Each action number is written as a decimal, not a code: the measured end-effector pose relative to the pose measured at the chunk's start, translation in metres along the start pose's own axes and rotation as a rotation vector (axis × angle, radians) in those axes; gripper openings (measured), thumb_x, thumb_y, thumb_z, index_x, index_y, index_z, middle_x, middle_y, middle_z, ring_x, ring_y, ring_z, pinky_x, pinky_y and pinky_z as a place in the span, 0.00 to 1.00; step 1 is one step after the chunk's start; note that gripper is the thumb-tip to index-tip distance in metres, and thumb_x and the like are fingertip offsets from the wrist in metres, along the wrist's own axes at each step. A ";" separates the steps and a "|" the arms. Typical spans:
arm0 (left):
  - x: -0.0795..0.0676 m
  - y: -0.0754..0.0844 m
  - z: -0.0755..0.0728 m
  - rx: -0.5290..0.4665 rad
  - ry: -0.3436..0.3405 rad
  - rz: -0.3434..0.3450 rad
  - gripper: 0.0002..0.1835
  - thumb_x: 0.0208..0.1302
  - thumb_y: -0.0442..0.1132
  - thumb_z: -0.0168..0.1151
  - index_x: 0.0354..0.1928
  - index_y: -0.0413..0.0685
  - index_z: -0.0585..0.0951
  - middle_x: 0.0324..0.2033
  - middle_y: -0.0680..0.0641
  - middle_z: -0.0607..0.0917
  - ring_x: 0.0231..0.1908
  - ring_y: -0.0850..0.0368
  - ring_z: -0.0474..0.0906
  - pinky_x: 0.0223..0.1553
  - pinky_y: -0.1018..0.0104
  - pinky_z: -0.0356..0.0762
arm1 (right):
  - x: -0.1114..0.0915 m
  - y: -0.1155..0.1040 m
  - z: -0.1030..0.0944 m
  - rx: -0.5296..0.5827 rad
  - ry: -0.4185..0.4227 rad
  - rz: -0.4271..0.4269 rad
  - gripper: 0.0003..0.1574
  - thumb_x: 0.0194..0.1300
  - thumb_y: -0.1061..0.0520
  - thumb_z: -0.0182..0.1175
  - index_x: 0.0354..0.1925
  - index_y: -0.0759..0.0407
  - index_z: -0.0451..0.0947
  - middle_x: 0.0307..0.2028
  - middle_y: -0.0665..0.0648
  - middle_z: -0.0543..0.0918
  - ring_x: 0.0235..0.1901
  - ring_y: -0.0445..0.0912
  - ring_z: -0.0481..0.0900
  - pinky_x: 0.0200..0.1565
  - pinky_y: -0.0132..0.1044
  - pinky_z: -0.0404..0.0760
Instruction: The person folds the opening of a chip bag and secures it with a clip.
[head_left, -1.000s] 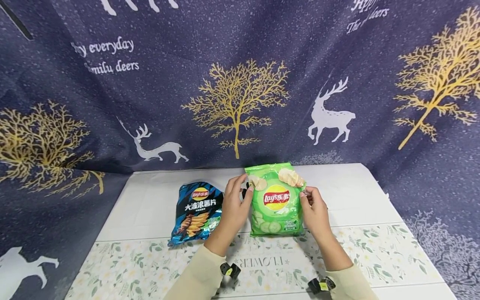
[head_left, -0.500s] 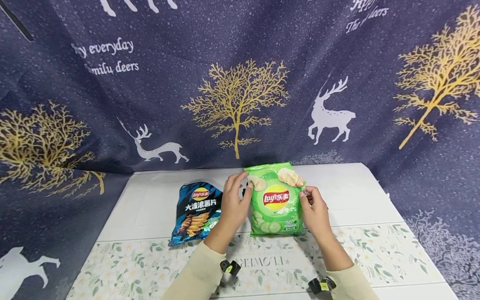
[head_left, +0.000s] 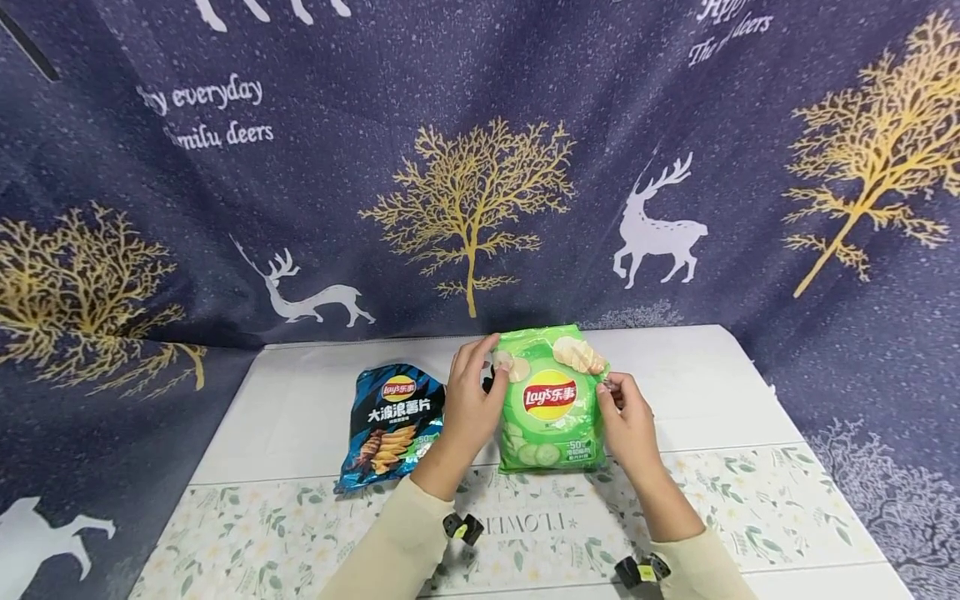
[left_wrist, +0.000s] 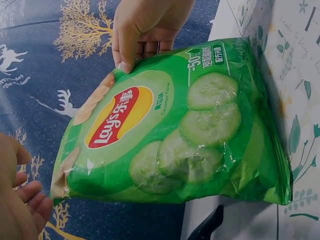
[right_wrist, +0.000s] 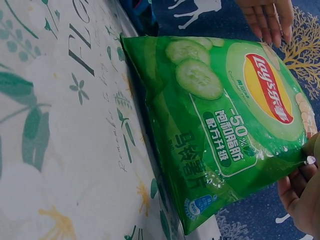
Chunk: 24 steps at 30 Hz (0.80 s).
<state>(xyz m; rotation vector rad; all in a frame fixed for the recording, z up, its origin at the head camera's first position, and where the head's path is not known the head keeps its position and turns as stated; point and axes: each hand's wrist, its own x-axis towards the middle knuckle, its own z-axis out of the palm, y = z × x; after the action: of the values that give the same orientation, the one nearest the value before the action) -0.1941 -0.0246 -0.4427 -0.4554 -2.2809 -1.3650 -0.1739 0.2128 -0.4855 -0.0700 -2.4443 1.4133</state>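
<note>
A green bag of Lay's cucumber chips (head_left: 551,417) stands upright on the table, its front facing me. My right hand (head_left: 628,417) pinches its right edge near the upper corner, thumb in front, as the right wrist view also shows. Beside the bag's upper left edge is my left hand (head_left: 472,396). Its fingers are extended and loosely spread, and in the left wrist view this hand (left_wrist: 20,190) appears slightly apart from the bag. To the left a blue and black bag of Lay's chips (head_left: 393,425) lies on the table, partly behind my left forearm.
The white table (head_left: 300,400) has a floral strip (head_left: 247,533) across its front. A dark blue curtain (head_left: 315,200) with trees and deer hangs right behind the table's back edge. Small black devices (head_left: 462,528) sit at both wrists.
My left fingers have shifted slightly upward toward the green bag's top left corner. The right hand keeps its pinch, and the blue bag stays put.
</note>
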 end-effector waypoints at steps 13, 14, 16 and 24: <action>0.006 0.004 0.004 0.034 -0.021 0.007 0.24 0.76 0.44 0.55 0.72 0.53 0.71 0.63 0.47 0.76 0.64 0.50 0.70 0.62 0.48 0.75 | 0.000 -0.002 -0.001 0.004 -0.014 0.022 0.18 0.80 0.51 0.49 0.57 0.61 0.73 0.47 0.60 0.82 0.43 0.44 0.76 0.46 0.27 0.76; 0.006 0.005 0.004 0.032 -0.023 0.008 0.24 0.76 0.44 0.55 0.72 0.53 0.71 0.63 0.47 0.76 0.64 0.50 0.70 0.63 0.48 0.74 | 0.000 -0.003 -0.001 0.006 -0.016 0.023 0.18 0.80 0.51 0.48 0.57 0.61 0.73 0.47 0.61 0.82 0.44 0.44 0.76 0.46 0.28 0.76; 0.008 0.005 0.004 0.029 -0.024 0.011 0.25 0.76 0.43 0.55 0.72 0.53 0.71 0.63 0.46 0.76 0.64 0.50 0.70 0.63 0.47 0.74 | 0.001 -0.003 -0.001 0.010 -0.015 0.027 0.18 0.80 0.51 0.49 0.57 0.61 0.73 0.47 0.61 0.82 0.44 0.45 0.76 0.47 0.28 0.76; 0.011 0.009 0.007 0.049 -0.023 0.039 0.25 0.75 0.42 0.56 0.72 0.52 0.71 0.62 0.46 0.76 0.56 0.50 0.71 0.50 0.53 0.75 | 0.000 -0.004 -0.001 0.007 -0.010 0.026 0.17 0.80 0.52 0.49 0.56 0.62 0.73 0.47 0.61 0.82 0.44 0.45 0.77 0.46 0.28 0.76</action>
<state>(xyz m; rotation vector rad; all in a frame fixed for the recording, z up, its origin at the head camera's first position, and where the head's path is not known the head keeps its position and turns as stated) -0.2010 -0.0141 -0.4332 -0.4991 -2.3062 -1.2878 -0.1729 0.2116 -0.4812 -0.0935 -2.4541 1.4366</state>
